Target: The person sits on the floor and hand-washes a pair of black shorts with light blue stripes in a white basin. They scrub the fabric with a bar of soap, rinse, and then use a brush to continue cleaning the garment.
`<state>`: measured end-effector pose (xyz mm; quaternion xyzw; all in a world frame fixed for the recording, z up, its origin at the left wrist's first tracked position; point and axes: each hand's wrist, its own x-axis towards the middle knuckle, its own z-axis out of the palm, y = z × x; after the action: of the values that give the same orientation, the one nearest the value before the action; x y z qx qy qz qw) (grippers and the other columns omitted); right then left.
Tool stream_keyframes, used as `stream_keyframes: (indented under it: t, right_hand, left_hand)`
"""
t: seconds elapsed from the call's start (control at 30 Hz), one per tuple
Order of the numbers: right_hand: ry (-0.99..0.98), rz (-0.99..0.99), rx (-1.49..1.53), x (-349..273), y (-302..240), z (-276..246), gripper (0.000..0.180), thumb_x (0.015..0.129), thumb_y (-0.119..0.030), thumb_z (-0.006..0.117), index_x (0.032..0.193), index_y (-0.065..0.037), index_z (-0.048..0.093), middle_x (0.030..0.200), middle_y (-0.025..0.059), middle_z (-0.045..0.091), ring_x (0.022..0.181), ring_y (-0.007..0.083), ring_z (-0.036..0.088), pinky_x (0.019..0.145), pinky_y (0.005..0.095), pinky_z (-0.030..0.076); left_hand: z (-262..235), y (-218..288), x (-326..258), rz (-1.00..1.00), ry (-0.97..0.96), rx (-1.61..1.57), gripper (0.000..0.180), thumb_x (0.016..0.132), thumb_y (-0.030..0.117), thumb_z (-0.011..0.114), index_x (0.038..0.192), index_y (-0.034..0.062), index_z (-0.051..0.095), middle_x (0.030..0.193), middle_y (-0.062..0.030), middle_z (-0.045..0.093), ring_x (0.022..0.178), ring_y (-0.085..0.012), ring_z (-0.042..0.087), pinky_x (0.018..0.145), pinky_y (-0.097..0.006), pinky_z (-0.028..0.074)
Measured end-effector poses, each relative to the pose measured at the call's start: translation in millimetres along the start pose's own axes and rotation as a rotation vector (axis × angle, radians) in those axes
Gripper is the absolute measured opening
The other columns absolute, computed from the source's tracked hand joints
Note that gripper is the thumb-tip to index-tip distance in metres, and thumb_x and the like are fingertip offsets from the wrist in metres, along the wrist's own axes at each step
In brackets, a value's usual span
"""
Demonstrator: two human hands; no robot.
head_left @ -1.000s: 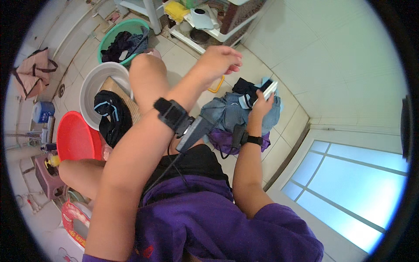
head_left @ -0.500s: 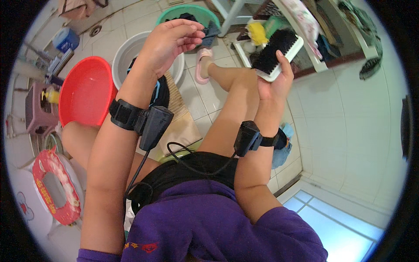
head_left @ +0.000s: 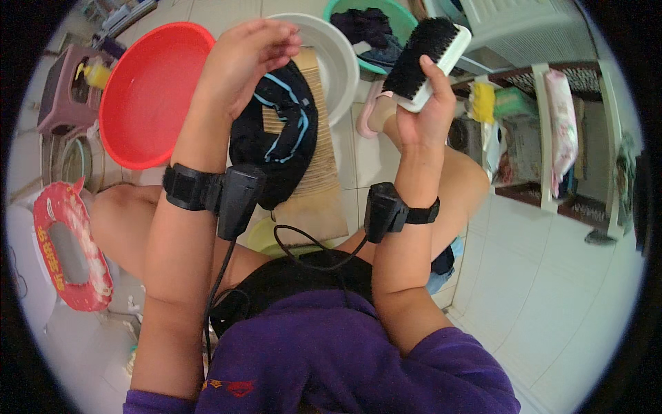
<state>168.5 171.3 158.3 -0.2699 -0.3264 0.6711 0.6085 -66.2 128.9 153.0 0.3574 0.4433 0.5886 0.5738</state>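
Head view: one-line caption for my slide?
Right hand holds a scrub brush; left hand above dark garment on washboard.

scrub brush [head_left: 426, 55]: white back, black bristles, in the right hand [head_left: 426, 117]
garment [head_left: 279, 131]: black with light-blue stripes, under the left hand [head_left: 245, 58]
basin [head_left: 148, 93]: red, left of that hand
washboard [head_left: 318, 181]: tan, ribbed

Right hand [head_left: 426, 117] grips a white-backed scrub brush [head_left: 424, 58], bristles facing left. Left hand [head_left: 241, 62] is raised, fingers curled, above the dark garment [head_left: 279, 138] draped on the wooden washboard [head_left: 321, 186]. Red basin [head_left: 148, 96] sits left of the washboard.
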Motion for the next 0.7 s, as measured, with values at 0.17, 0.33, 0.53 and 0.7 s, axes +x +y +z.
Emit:
stream_keyframes:
  t: [0.17, 0.33, 0.53, 0.7]
  right_hand:
    - [-0.153, -0.007, -1.152, 23.8, 89.0, -29.1, 0.067, 0.075, -0.031, 0.072, 0.130, -0.005, 0.047, 0.106, 0.0176, 0.059, 0.102, 0.0258, 0.055, 0.090, 0.0338, 0.042]
    - [-0.982, -0.058, -1.693, -23.0, 172.6, -79.4, 0.053, 0.065, -0.029, 0.071, 0.117, -0.028, 0.061, 0.089, 0.0143, 0.052, 0.084, 0.0335, 0.053, 0.075, 0.0403, 0.045]
    - [-0.986, -0.059, -1.788, 15.3, 233.8, -102.2, 0.061, 0.065, -0.027, 0.071, 0.123, -0.031, 0.056, 0.097, 0.0144, 0.048, 0.091, 0.0329, 0.049, 0.074, 0.0406, 0.040]
    - [-0.819, -0.211, -1.918, 111.6, 311.5, -82.5, 0.051, 0.072, -0.034, 0.066, 0.121, -0.032, 0.057, 0.090, 0.0138, 0.052, 0.084, 0.0308, 0.053, 0.069, 0.0450, 0.043]
  left_hand:
    - [-25.4, -87.9, -35.8, -0.286, 0.029, 1.172, 0.064, 0.079, 0.037, 0.065, 0.120, -0.0092, 0.047, 0.118, -0.0221, 0.056, 0.111, -0.0336, 0.053, 0.094, -0.035, 0.042]
    - [-13.7, -189.0, -81.1, -0.504, -0.128, 1.286, 0.090, 0.075, 0.046, 0.065, 0.138, -0.0037, 0.023, 0.143, -0.0231, 0.024, 0.134, -0.0348, 0.022, 0.104, -0.055, 0.024]
    - [-14.5, -219.5, -87.2, -0.508, -0.311, 1.400, 0.076, 0.080, 0.023, 0.056, 0.139, -0.0074, 0.018, 0.147, -0.0205, 0.019, 0.137, -0.0329, 0.017, 0.107, -0.057, 0.014]
    - [-16.4, -214.5, -88.6, -0.484, -0.309, 1.390, 0.080, 0.079, 0.024, 0.058, 0.140, -0.0063, 0.016, 0.147, -0.0199, 0.019, 0.137, -0.0323, 0.016, 0.107, -0.056, 0.015]
